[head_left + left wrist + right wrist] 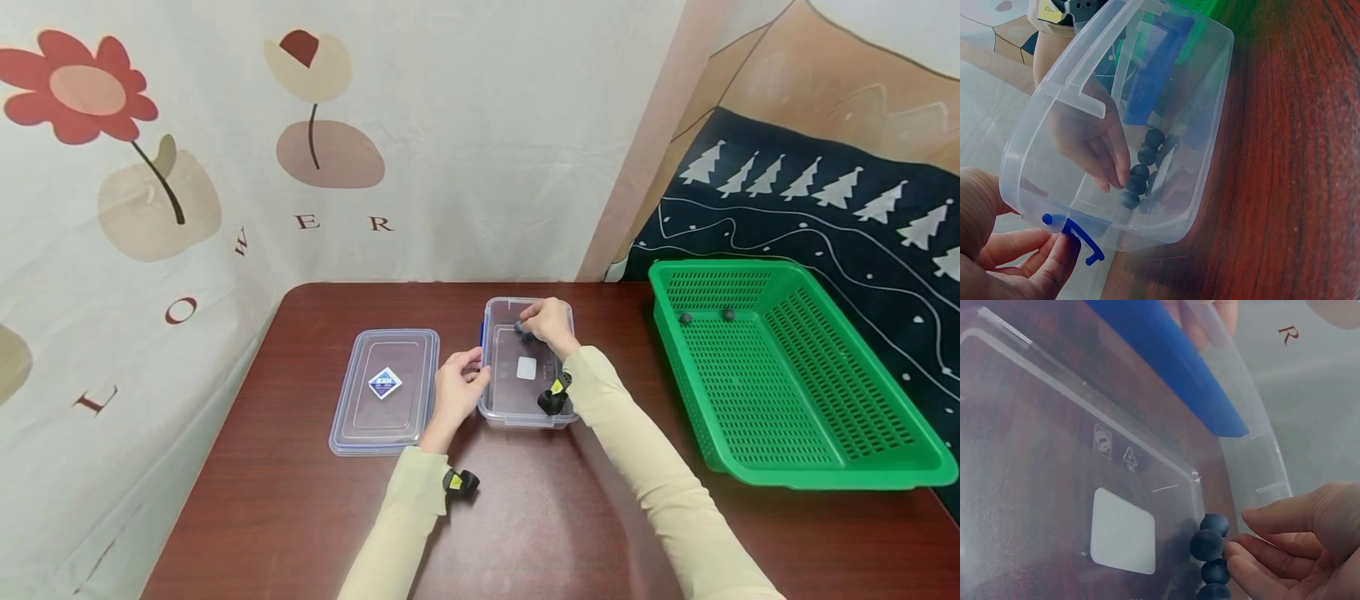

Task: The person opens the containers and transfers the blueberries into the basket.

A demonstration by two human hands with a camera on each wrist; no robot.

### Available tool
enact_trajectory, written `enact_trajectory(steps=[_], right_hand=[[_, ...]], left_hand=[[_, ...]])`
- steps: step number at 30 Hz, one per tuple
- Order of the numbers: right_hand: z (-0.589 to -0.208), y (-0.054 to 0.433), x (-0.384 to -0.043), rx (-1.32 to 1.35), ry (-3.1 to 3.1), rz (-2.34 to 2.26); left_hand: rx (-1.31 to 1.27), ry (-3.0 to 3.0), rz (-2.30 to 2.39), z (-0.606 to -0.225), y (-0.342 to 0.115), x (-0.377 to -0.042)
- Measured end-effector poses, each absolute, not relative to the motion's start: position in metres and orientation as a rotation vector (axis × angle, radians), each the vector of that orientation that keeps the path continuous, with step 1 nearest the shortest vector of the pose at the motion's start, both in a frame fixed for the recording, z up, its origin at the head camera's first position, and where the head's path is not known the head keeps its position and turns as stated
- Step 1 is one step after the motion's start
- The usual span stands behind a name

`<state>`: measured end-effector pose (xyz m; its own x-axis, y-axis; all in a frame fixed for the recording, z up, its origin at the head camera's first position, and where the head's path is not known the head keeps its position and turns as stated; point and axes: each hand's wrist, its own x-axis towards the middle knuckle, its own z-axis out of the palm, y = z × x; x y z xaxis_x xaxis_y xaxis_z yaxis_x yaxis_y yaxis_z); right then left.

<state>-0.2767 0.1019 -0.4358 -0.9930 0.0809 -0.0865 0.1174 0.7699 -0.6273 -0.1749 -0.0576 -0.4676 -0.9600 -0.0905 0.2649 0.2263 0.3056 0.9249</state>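
Note:
A clear plastic box (pixel 517 419) with blue side latches stands on the table without a lid on it. My left hand (pixel 457 387) grips its left side, the fingers against a blue latch (pixel 1079 236) in the left wrist view. Inside the box, several small dark blue-black balls (pixel 1207 545) sit in a row along the far end. My right hand (pixel 553 323) reaches in over them. Its fingertips (pixel 1238 565) touch or nearly touch the balls, while the thumb stands apart with nothing visible between it and the fingers.
A clear lid-topped container (pixel 375 435) with a diamond label lies left of the box. On the right stands a large green slotted basket (pixel 825 479) with a dark ball (pixel 685 318) and another ball (pixel 729 315) at its far end. Printed cloth hangs behind the table.

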Motion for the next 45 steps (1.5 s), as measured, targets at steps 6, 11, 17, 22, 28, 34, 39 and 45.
enact_trajectory(steps=[6,11,17,22,28,34,39,45], right_hand=[[-0.440,0.100,-0.277,0.126,2.868,-1.112],[-0.440,0.096,-0.277,0.130,2.833,-1.101],[-0.441,0.092,-0.277,0.126,2.822,-1.018],[-0.440,0.092,-0.276,0.090,2.772,-1.020],[-0.445,0.096,-0.277,0.045,2.747,-0.984],[-0.444,0.097,-0.278,0.050,2.749,-0.980],[-0.443,0.099,-0.277,0.080,2.725,-1.049],[-0.439,0.104,-0.279,0.081,2.707,-1.130]], left_hand=[[-0.207,-2.220,-1.726,-0.476,-0.060,-0.177],[-0.269,-2.145,-1.720,-0.490,-0.062,-0.183],[-0.166,-2.257,-1.693,-0.475,-0.058,-0.177],[-0.155,-2.271,-1.686,-0.472,-0.057,-0.176],[-0.158,-2.261,-1.706,-0.473,-0.057,-0.177],[-0.161,-2.256,-1.708,-0.472,-0.057,-0.176],[-0.151,-2.265,-1.714,-0.472,-0.057,-0.177],[-0.140,-2.275,-1.705,-0.474,-0.057,-0.177]])
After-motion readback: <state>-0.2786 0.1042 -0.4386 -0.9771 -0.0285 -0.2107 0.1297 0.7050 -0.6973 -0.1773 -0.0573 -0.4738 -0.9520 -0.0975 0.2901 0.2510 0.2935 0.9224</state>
